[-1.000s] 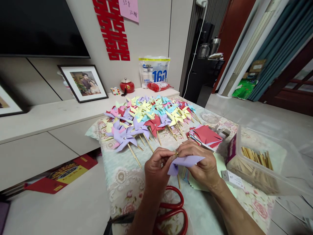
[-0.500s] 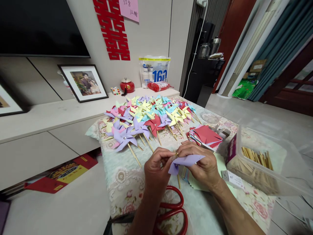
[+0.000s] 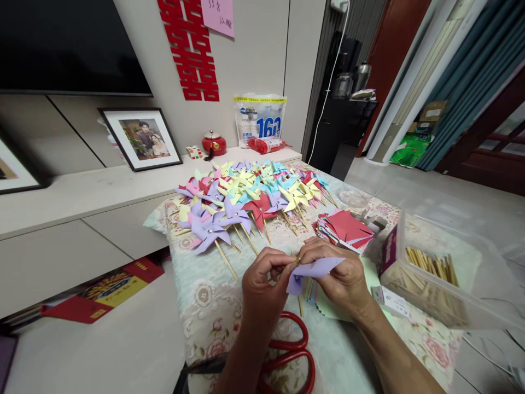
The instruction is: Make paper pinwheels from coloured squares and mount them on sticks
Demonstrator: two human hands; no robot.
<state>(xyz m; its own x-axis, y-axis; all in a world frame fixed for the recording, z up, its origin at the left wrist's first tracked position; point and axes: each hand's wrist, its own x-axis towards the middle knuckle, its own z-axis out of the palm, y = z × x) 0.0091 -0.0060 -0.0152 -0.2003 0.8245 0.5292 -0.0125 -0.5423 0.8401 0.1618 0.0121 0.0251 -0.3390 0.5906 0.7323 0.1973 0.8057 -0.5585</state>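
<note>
Your left hand (image 3: 262, 282) and right hand (image 3: 338, 273) meet over the near middle of the table (image 3: 205, 306), fingertips pinched together on a purple paper (image 3: 314, 269) that you hold up off the cloth. The left thumb and forefinger are closed on the paper's folded centre, where a small brass pin (image 3: 298, 260) shows. The right fingers curl shut around the paper from above and behind, and one pointed flap sticks out to the right past your knuckles. A thin stick (image 3: 301, 305) hangs below the paper, between your wrists.

Directly under your forearms, at the near edge, lie red scissors (image 3: 293, 347), their loops just beneath the left wrist. Under the right hand is a stack of pale sheets (image 3: 369, 273), touching a fan of red cut squares (image 3: 346, 227) just beyond. To the right, a clear box (image 3: 430, 273) of sticks fills the right edge, its near wall close to your right wrist. A small clear dish (image 3: 353, 200) stands behind the squares.

The far half of the table is covered by a heap of finished pinwheels (image 3: 246, 200), their sticks pointing toward you; the nearest stick ends just short of your left hand. The bare cloth lies at the near left corner, to the left of your left hand, and the left edge drops to the floor beside a low cabinet (image 3: 74, 219).
</note>
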